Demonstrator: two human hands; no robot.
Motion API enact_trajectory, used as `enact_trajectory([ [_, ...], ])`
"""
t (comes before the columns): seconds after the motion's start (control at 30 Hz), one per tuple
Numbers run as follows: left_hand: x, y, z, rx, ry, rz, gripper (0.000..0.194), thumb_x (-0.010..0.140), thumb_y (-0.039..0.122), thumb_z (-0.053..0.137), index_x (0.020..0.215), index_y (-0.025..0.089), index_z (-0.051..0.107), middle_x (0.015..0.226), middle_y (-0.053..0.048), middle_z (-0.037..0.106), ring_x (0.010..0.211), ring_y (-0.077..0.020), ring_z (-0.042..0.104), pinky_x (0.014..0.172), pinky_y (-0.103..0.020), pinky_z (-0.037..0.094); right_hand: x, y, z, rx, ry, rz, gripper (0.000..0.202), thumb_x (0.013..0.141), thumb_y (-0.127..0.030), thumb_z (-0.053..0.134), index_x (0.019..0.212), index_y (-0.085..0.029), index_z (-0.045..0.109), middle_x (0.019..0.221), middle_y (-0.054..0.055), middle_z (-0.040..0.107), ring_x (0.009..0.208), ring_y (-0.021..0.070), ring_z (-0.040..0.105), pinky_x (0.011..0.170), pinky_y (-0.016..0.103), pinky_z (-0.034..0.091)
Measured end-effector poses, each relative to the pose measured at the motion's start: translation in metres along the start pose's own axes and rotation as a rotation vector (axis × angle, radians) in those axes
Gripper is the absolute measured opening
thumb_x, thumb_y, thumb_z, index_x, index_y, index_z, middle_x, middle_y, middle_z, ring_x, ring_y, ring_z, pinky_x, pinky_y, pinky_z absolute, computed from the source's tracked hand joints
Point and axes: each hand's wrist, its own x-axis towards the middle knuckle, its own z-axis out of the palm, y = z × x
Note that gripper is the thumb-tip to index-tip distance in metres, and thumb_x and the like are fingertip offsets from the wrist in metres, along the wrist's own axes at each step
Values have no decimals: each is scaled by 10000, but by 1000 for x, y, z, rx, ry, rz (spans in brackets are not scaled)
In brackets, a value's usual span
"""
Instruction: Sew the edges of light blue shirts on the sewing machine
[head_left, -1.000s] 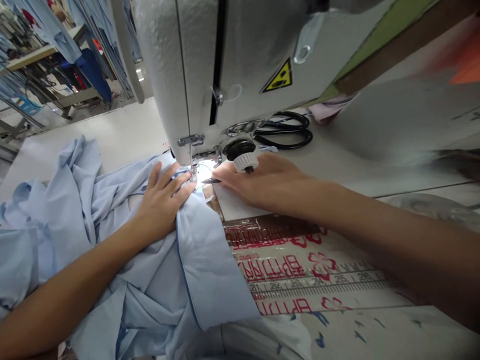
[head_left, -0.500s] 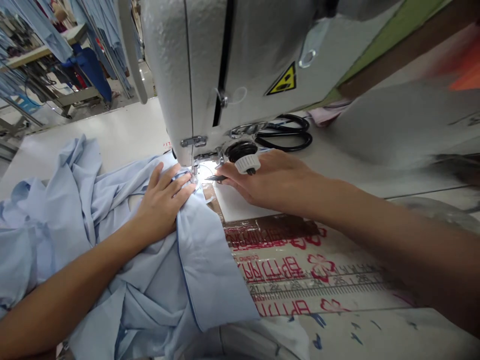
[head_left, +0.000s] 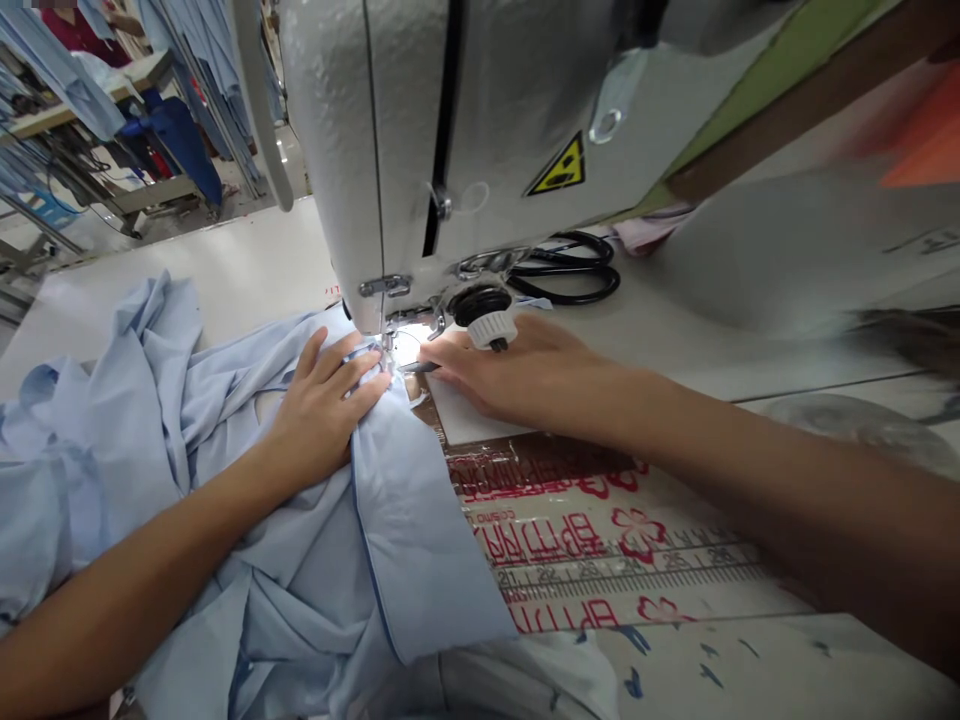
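Light blue fabric [head_left: 427,540] with a dark blue edge lies bunched over the left of the table and runs up to the needle area of a white sewing machine [head_left: 409,130]. My left hand [head_left: 322,410] rests flat on it with fingers spread, their tips beside the lit presser foot [head_left: 388,343]. Closed round a small dark pointed tool [head_left: 421,367], my right hand [head_left: 517,370] is just right of the needle area. The tool's tip is close to the fabric at the foot; the rest of it is hidden in the fingers.
A black cable [head_left: 577,285] lies coiled behind my right hand. A printed ruler strip [head_left: 637,565] crosses the table front. Behind at the left stand another table [head_left: 142,75] with blue garments and a person in dark red [head_left: 82,35].
My right hand has moved slightly left and down, bringing the tool's tip nearer the fabric at the foot. My left hand has hardly moved.
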Motion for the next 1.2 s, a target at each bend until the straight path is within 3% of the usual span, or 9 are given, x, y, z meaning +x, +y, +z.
enact_trajectory([
  [0.2, 2, 1, -1, -44, 19, -35, 199, 868, 145, 417, 1004, 167, 560, 1055, -63, 628, 1146, -227, 469, 1051, -494, 289, 6, -7, 7, 22, 38, -46, 237, 878, -199, 328, 977, -228, 542, 680, 8, 620, 522, 136, 496, 449, 263, 226],
  [0.37, 2, 1, -1, 13, -23, -57, 238, 866, 173, 425, 1064, 142, 555, 1098, -111, 591, 1143, -259, 453, 1025, -517, 298, 3, -10, 5, -65, 31, 14, 271, 870, -209, 348, 1027, -212, 569, 853, 55, 635, 549, 140, 497, 449, 281, 200],
  [0.8, 4, 4, -7, 152, -115, -82, 271, 851, 161, 434, 1082, 134, 573, 1095, -113, 564, 1158, -303, 413, 1042, -526, 278, -4, -5, -5, -103, -84, 29, 279, 854, -151, 376, 974, -186, 625, 945, 98, 627, 710, 185, 579, 501, 277, 277],
  [0.97, 5, 4, -10, 182, -141, -88, 275, 845, 150, 447, 1090, 122, 569, 1071, -111, 564, 1117, -298, 432, 1034, -517, 287, -5, -7, -3, -103, -66, 4, 293, 830, -111, 391, 964, -180, 642, 917, 98, 635, 701, 183, 587, 504, 274, 321],
  [1.07, 5, 1, -10, 165, -115, -49, 249, 842, 142, 446, 1048, 96, 578, 1042, -124, 568, 1056, -291, 462, 988, -511, 334, -5, -5, -3, -93, -51, -17, 265, 808, -99, 426, 886, -173, 668, 913, 110, 637, 702, 192, 591, 523, 282, 346],
  [1.2, 10, -9, -14, 71, -99, 114, 250, 869, 141, 404, 1058, 67, 550, 989, -136, 573, 990, -247, 484, 898, -407, 420, -6, -4, -5, -41, -14, -10, 268, 810, -96, 425, 864, -182, 672, 754, 86, 636, 616, 183, 573, 498, 282, 338],
])
